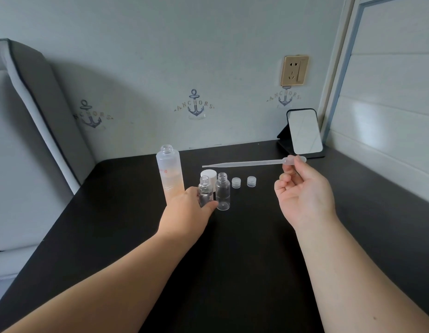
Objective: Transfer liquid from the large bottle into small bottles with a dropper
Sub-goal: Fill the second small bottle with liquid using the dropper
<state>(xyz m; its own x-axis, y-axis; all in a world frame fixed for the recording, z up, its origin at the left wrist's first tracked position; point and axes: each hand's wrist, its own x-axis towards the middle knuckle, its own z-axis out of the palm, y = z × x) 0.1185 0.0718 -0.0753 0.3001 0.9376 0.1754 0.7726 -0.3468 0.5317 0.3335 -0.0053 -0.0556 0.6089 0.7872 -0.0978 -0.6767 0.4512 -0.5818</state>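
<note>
Plastic dropper [252, 163] looks light and squishy, so the right hand [304, 191] pinches its bulb end, holding it level above the surface [232, 260]. Left hand [188, 209] has fingers wrapped round one small bottle [205, 192], right beside the open large bottle [170, 173].

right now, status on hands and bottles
Left hand grips small bottle. Right hand pinches dropper, level above table. Large bottle uncapped, path clear.

Translucent plastic dropper [252, 162], matt table [232, 260]
</note>
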